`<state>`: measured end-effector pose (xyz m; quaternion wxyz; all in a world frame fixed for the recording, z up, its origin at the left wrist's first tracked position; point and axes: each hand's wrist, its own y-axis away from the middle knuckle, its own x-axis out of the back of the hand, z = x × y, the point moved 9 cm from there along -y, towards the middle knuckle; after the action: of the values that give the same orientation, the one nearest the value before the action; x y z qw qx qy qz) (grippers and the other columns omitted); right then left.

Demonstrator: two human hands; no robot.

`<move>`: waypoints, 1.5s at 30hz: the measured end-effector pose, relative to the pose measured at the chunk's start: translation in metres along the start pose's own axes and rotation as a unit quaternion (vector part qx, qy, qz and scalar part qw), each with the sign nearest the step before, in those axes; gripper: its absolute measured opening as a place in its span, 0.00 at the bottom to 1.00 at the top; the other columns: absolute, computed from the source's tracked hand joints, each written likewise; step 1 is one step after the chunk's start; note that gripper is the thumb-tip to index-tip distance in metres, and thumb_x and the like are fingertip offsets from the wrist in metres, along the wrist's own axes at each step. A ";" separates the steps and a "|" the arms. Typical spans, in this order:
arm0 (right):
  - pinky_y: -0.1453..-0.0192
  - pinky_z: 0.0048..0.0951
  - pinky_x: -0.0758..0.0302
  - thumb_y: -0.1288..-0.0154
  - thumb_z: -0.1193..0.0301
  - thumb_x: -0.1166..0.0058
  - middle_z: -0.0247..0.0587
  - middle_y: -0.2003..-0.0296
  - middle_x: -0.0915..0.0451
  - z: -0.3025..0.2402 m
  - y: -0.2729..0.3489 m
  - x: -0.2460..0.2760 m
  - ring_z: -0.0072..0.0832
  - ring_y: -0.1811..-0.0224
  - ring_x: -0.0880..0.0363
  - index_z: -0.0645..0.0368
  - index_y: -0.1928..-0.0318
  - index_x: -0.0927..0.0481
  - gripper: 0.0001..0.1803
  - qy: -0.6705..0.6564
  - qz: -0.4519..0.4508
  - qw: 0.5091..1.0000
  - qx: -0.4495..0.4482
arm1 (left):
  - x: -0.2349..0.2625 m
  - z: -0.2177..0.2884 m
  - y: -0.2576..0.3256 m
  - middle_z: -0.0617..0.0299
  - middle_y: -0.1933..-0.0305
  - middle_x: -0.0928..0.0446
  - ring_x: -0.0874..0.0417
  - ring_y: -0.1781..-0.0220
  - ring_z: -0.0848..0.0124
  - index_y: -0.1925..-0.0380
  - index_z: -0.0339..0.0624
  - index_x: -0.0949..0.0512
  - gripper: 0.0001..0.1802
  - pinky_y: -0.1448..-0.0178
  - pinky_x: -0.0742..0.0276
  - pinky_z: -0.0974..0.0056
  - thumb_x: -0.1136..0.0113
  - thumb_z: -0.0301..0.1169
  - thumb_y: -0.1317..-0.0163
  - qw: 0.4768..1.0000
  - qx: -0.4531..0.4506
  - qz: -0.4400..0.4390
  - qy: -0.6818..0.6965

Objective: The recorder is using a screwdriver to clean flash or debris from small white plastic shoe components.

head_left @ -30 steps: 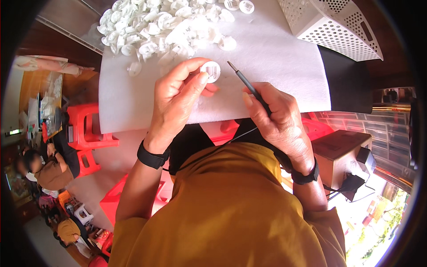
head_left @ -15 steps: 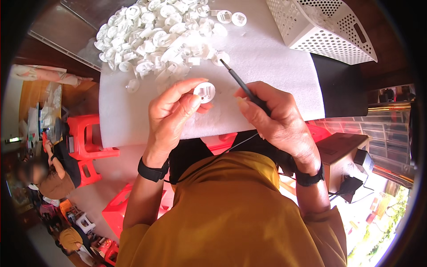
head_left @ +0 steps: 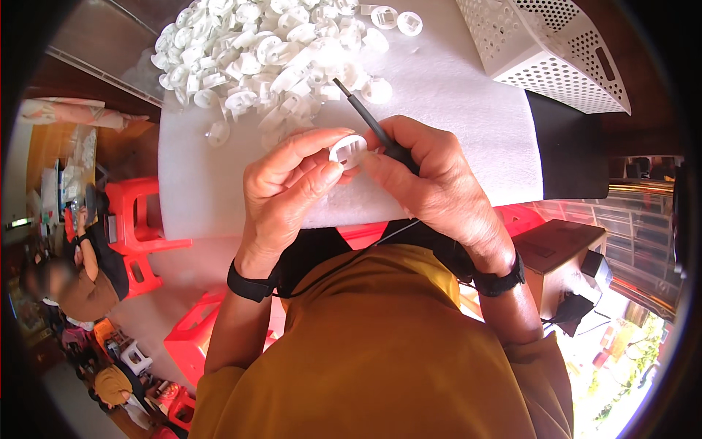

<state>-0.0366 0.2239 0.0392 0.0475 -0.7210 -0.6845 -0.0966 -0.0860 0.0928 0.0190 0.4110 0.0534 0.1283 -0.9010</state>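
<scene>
Between the thumb and fingers of my left hand (head_left: 285,179) is a small round white plastic part (head_left: 346,151), tilted, with raised ribs and slots on its face. My right hand (head_left: 428,179) grips a slim dark screwdriver-like tool (head_left: 371,123), its narrow tip pointing up and to the left, beyond the part. My right thumb and fingertips are at the part's right edge; whether they press on it I cannot tell. Beyond my hands lies a heap of similar white plastic parts (head_left: 256,55) on the white foam-covered table (head_left: 461,124).
A white perforated basket (head_left: 563,66) stands at the far right, holding white pieces. Red stools (head_left: 135,212) stand to the left, where another person (head_left: 84,289) sits. At the right is a brown-topped box (head_left: 559,245). A thin cord (head_left: 380,238) crosses near my lap.
My right hand has moved left, bringing its thumb and fingers to the white part. The tool tip has swung up and left. My left hand has shifted slightly right and tilted the part.
</scene>
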 end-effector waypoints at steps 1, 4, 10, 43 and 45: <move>0.71 0.28 0.31 0.37 0.73 0.47 0.43 0.78 0.25 0.001 0.000 0.000 0.23 0.77 0.31 0.67 0.63 0.23 0.08 0.003 -0.004 1.000 -0.004 | 0.000 0.000 0.000 0.57 0.52 0.23 0.22 0.53 0.73 0.49 0.32 0.24 0.15 0.47 0.18 0.62 0.44 0.20 0.36 1.000 0.001 -0.001 -0.003; 0.71 0.29 0.31 0.36 0.73 0.47 0.45 0.77 0.24 -0.002 0.003 0.000 0.26 0.77 0.29 0.67 0.62 0.23 0.08 0.005 0.004 1.000 -0.005 | 0.000 -0.001 0.000 0.56 0.52 0.24 0.21 0.53 0.72 0.49 0.32 0.25 0.15 0.48 0.18 0.63 0.45 0.21 0.36 1.000 -0.003 0.008 -0.002; 0.69 0.36 0.28 0.36 0.74 0.48 0.52 0.75 0.23 -0.012 0.033 0.007 0.47 0.73 0.22 0.66 0.57 0.26 0.09 0.083 -0.018 0.996 0.036 | 0.005 -0.001 0.003 0.55 0.51 0.24 0.18 0.56 0.68 0.49 0.31 0.25 0.15 0.53 0.19 0.64 0.46 0.22 0.35 1.000 -0.008 0.029 0.003; 0.69 0.43 0.26 0.39 0.81 0.49 0.53 0.70 0.26 -0.013 0.042 -0.010 0.52 0.70 0.23 0.67 0.50 0.29 0.16 0.319 -0.017 0.945 0.063 | 0.004 0.004 0.002 0.55 0.52 0.24 0.21 0.52 0.68 0.49 0.28 0.25 0.16 0.50 0.19 0.63 0.47 0.22 0.35 0.996 -0.019 0.050 -0.068; 0.69 0.43 0.26 0.39 0.81 0.49 0.53 0.70 0.26 -0.013 0.040 -0.012 0.52 0.70 0.23 0.67 0.49 0.29 0.16 0.323 -0.022 0.944 0.063 | 0.004 0.003 0.002 0.56 0.52 0.24 0.21 0.52 0.69 0.49 0.28 0.25 0.16 0.50 0.19 0.63 0.47 0.22 0.35 0.996 -0.012 0.051 -0.070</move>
<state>0.0021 0.2075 0.0518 0.3089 -0.6315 -0.6529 -0.2819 -0.0868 0.0877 0.0204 0.4647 -0.0080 0.1075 -0.8789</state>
